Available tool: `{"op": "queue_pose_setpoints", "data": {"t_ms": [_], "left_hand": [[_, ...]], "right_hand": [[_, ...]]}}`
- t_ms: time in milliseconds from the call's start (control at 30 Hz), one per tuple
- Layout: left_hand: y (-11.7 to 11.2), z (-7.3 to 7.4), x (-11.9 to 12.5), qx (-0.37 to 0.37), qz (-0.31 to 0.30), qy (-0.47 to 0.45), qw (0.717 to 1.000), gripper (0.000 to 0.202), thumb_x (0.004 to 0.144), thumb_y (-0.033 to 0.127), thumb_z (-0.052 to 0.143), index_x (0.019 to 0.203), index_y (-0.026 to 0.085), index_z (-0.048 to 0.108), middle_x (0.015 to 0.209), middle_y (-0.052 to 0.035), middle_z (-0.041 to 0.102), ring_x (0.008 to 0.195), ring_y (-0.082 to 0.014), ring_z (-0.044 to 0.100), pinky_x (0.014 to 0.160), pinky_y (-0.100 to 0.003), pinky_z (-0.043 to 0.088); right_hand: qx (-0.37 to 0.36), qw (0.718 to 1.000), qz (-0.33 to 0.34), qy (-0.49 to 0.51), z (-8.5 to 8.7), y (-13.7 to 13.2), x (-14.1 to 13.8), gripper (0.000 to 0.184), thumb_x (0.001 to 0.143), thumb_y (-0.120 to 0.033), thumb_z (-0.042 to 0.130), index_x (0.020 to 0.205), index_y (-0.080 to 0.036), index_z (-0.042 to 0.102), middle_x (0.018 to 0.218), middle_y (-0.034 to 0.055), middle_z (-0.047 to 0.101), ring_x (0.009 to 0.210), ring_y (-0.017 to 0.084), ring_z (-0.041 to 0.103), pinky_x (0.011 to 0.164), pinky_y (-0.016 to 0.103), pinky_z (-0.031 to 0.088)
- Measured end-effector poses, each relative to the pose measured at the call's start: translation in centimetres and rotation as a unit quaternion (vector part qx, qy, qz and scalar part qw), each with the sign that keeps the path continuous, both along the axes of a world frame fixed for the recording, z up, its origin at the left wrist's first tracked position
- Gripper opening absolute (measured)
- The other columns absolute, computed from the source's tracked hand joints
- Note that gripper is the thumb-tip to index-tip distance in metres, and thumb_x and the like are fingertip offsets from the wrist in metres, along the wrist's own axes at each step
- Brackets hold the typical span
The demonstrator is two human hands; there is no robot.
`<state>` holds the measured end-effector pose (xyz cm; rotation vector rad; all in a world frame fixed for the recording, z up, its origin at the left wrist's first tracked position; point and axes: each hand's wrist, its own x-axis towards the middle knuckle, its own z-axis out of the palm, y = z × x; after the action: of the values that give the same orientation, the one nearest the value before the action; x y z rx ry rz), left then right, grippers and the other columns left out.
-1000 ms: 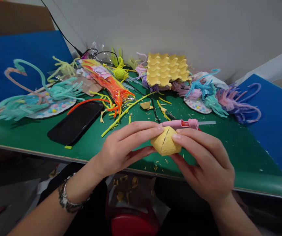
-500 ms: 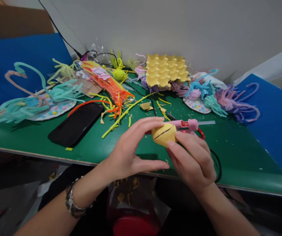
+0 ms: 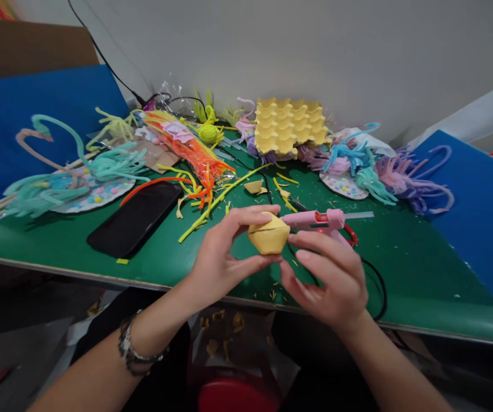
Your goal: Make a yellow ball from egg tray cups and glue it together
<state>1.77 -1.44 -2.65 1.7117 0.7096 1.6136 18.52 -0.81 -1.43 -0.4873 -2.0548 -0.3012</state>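
Between the thumb and fingers of my left hand [image 3: 224, 246] is a yellow egg-carton piece [image 3: 269, 236], made of two cups set rim to rim with a dark seam between them. My right hand [image 3: 332, 274] is beside it on the right, fingers apart, with fingertips at or very near its edge; whether they touch I cannot tell. Just behind the hands lies a pink hot glue gun [image 3: 310, 219] with a clear glue stick [image 3: 358, 215] sticking out of its back. A loose yellow carton cup [image 3: 253, 187] lies farther back.
A yellow egg carton [image 3: 289, 127] leans at the back wall. A black phone [image 3: 137, 220] and pipe cleaners [image 3: 218, 206] lie to the left. Fuzzy pastel figures [image 3: 113, 163] stand on both sides, between blue boards [image 3: 473, 223]. A black cable [image 3: 383, 286] loops at the right.
The egg-carton piece has moved a little left and turned, its seam now nearly level. My left thumb has closed under it, and my right fingers have loosened from it.
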Motion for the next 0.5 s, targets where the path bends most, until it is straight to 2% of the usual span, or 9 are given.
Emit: {"op": "queue_pose_setpoints", "data": {"t_ms": [100,200,333,500], "left_hand": [[0.0,0.2,-0.3,0.032,0.001,0.035,0.999,0.039,0.066,0.012,0.072,0.1,0.02,0.054,0.118,-0.0109,0.061,0.111,-0.0208,0.056,0.091,-0.033,0.047],[0.0,0.2,-0.3,0.046,-0.011,0.068,0.997,0.037,0.067,0.012,0.072,0.1,0.02,0.056,0.118,-0.0106,0.061,0.108,-0.0194,0.058,0.09,-0.031,0.048],[0.3,0.2,-0.4,0.048,-0.01,0.08,0.996,0.032,0.069,0.016,0.07,0.098,0.019,0.057,0.116,-0.0114,0.062,0.106,-0.0185,0.059,0.089,-0.029,0.048],[0.5,0.0,-0.5,0.039,-0.021,0.125,0.991,0.033,0.071,0.019,0.069,0.102,0.02,0.057,0.114,-0.0105,0.063,0.105,-0.0188,0.06,0.09,-0.03,0.048]], "right_hand": [[-0.178,0.978,0.041,0.097,0.3,0.0,0.0,0.061,0.067,-0.013,0.065,0.122,-0.026,0.042,0.11,0.0065,0.05,0.095,0.021,0.057,0.071,0.036,0.055],[-0.284,0.955,0.067,0.047,1.0,0.1,0.2,0.063,0.069,-0.02,0.066,0.126,-0.026,0.039,0.117,0.0075,0.046,0.108,0.024,0.05,0.081,0.04,0.052],[-0.352,0.932,0.085,0.006,1.4,0.3,0.6,0.054,0.076,-0.023,0.062,0.126,-0.026,0.041,0.122,0.0082,0.045,0.112,0.021,0.048,0.087,0.037,0.051],[-0.332,0.942,0.049,-0.017,1.4,0.4,0.7,0.041,0.078,-0.022,0.061,0.118,-0.025,0.051,0.118,0.0082,0.05,0.112,0.02,0.049,0.092,0.039,0.048]]}}
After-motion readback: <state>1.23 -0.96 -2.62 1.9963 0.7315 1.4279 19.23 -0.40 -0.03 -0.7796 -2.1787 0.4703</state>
